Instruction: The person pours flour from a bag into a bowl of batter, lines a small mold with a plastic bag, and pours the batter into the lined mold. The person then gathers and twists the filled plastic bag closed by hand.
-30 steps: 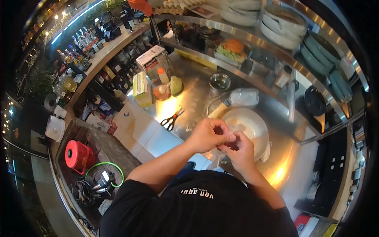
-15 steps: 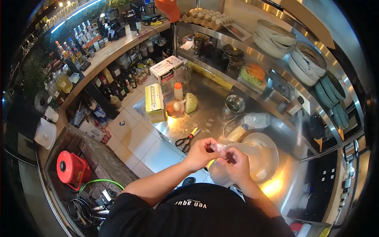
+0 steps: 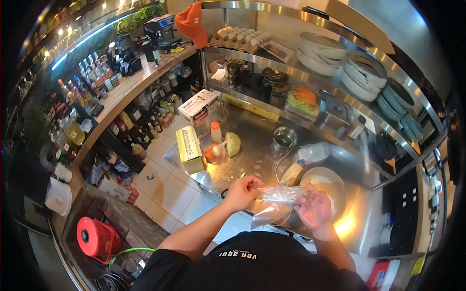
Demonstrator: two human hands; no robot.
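A clear plastic bag [image 3: 277, 195] is stretched between my two hands over the front edge of the steel counter [image 3: 257, 153]. My left hand [image 3: 243, 193] pinches its left end, fingers closed. On the other side my right hand [image 3: 314, 208] has its fingers curled round the bag's right end, palm partly turned up. Behind my right hand lies a round pale bowl [image 3: 335, 186]. A pale-handled tool [image 3: 292, 173] and a crumpled clear bag [image 3: 313, 153] lie beyond the plastic. The scissors are mostly hidden behind my left hand.
On the counter's left stand a yellow box [image 3: 190, 150], an orange-capped bottle [image 3: 215, 132] and a cut green vegetable [image 3: 233, 144]. A metal bowl [image 3: 285, 137] is further back. Shelves above hold eggs [image 3: 240, 38] and stacked bowls [image 3: 320, 53]. A red container [image 3: 94, 237] sits lower left.
My hands were close together at a bunched piece of plastic. They have moved apart, and the bag is now drawn out between them. The view has also shifted.
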